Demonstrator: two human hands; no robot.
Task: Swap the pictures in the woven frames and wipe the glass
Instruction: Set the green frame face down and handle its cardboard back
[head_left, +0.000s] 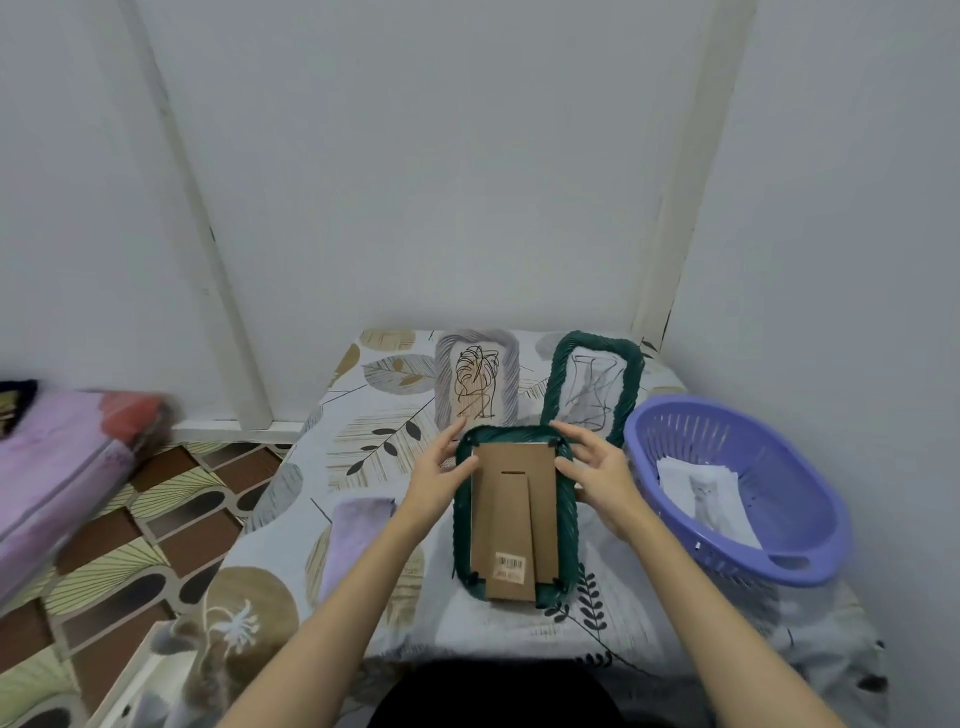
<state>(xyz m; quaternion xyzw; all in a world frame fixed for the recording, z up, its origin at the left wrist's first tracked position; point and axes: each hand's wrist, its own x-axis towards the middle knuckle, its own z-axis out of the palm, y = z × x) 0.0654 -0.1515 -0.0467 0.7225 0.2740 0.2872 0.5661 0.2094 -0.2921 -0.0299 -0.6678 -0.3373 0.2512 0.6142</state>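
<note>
A green woven frame (516, 512) is seen face down on the leaf-patterned bench (363, 441), its brown cardboard backing (511, 514) turned upward, with a fold-out stand and a barcode sticker near the lower edge. The frame is held at its upper end between both hands: the left hand (440, 470) is laid against the upper left rim, its grip spread wide with the thumb resting on the backing's edge, and the right hand (597, 467) is set against the upper right rim, fingers open and curved over the weave. Behind the hands, a grey woven frame (477, 382) showing a leaf line drawing and a second green woven frame (592, 387) showing a vase sketch are propped toward the wall. Just right of the held frame, a purple plastic basket (737, 488) is found, holding printed sheets (701, 499). A lilac cloth (353, 540) lies on the bench to the left.
</note>
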